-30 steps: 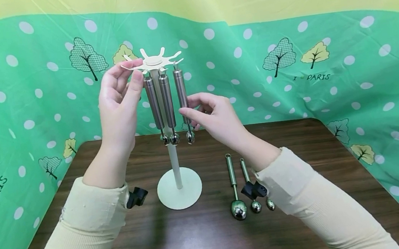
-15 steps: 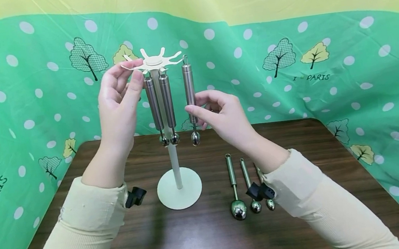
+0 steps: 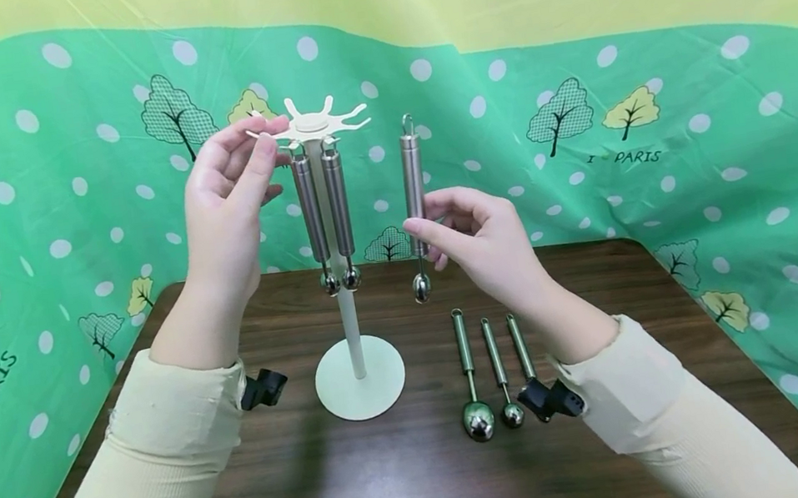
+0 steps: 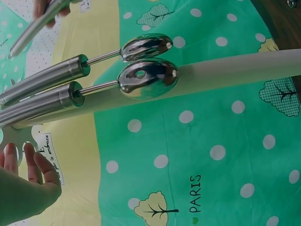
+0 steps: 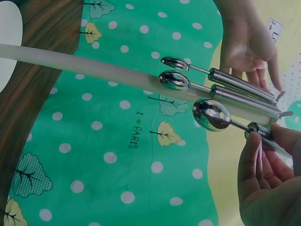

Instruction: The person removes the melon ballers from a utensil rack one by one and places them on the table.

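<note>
Pinching a spoon (image 3: 414, 184) nearly upright with the fingers of the right hand (image 3: 479, 226), having just drawn it off the stand (image 3: 347, 315) and sideways into the air; leaving only two spoons (image 3: 340, 206) hanging. Reaching around the stand's top with the left hand (image 3: 222, 205), hard to tell whether gripping.
</note>
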{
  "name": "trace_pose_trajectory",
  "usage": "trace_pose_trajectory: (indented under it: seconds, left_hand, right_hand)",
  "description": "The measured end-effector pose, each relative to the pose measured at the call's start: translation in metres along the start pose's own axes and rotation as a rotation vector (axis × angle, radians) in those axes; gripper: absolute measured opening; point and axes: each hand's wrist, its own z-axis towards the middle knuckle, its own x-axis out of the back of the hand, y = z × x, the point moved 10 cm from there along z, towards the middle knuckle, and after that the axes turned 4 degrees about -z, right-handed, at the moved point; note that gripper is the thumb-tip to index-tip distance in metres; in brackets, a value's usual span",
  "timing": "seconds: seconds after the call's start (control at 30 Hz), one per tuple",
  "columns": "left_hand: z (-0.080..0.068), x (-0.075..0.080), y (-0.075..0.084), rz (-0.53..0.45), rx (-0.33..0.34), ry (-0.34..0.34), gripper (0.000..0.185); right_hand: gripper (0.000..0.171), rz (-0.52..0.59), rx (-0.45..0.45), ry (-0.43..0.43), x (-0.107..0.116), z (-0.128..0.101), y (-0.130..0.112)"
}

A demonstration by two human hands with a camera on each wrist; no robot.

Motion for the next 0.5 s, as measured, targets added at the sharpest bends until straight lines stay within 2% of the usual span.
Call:
trace_pose_trajectory:
  seconds: [0.13,0.27,0.4,0.5]
  left_hand:
    - [0.003,0.000,-0.002,-0.016,0.002,0.015,0.017]
    - [0.005,0.000,-0.003,-0.006,-0.025,0.032,0.015]
    - [0.007,0.004,0.000,0.015,-0.067,0.075,0.016]
    - [0.008,0.008,0.003,0.027,-0.069,0.121,0.020]
  right_hand:
    - [0.022,-0.015,-0.036,0.012,0.010,-0.009,0.005]
    - [0.022,-0.045,-0.068,0.045,0.022,-0.023,0.010]
    - [0.020,-0.072,-0.065,0.080,0.034,-0.035,0.013]
    - [0.020,-0.082,-0.069,0.098,0.041,-0.044,0.016]
